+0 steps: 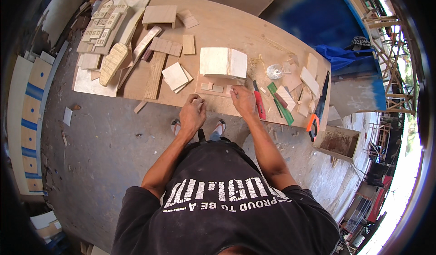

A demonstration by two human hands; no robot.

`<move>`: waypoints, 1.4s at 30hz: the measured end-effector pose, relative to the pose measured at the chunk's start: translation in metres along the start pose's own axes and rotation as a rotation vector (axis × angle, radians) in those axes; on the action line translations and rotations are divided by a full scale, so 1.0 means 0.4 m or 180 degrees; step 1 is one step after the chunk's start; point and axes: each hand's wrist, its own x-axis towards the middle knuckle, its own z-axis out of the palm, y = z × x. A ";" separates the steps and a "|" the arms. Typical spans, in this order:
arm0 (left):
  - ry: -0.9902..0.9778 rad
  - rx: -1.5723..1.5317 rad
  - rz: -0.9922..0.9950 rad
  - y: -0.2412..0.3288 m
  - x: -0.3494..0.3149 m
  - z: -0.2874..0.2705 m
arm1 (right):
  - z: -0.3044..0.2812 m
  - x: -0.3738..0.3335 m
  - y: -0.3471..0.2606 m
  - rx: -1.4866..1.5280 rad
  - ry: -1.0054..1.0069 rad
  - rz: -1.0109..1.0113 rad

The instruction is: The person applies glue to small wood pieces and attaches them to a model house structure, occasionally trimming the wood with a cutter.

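Observation:
My left hand (192,113) is at the table's front edge, fingers curled together; anything inside them is hidden. Closed at the fingertips, my right hand (244,101) grips a small wood piece (229,90) at the right end of a thin wooden base. Small wood blocks (212,87) lie on that base between my hands. Just beyond stands a pale, box-like wooden model part (216,62) with an angled right side. A red-handled cutting tool (259,104) lies right beside my right hand.
A wooden house-front model (101,33) and planks (157,75) cover the table's left. Square panels (176,77) lie nearer. To the right are a green strip (280,102), a clear glass-like container (274,71), wood scraps and an orange-handled saw (313,122). A box (337,142) stands beyond the table's right corner.

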 end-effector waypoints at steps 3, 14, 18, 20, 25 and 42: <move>0.0003 0.0015 -0.0025 -0.001 -0.002 0.000 | 0.002 0.000 0.008 0.0032 0.0092 -0.0160; 0.0376 0.0133 0.0353 -0.031 -0.010 0.001 | 0.003 0.012 0.007 -0.0034 -0.0028 -0.0394; 0.0389 0.0145 0.0348 -0.034 -0.010 -0.007 | 0.000 0.016 0.013 -0.0087 -0.0042 -0.0496; 0.0392 0.0126 0.0364 -0.034 -0.010 -0.008 | 0.011 0.017 0.032 -0.0031 -0.0010 -0.0484; 0.0428 0.0093 0.0341 -0.037 -0.010 -0.007 | 0.019 0.017 0.043 0.0127 0.0071 -0.0327; -0.0453 -0.1489 0.0676 0.083 0.026 -0.003 | -0.121 -0.075 -0.108 0.3930 -0.0870 0.1570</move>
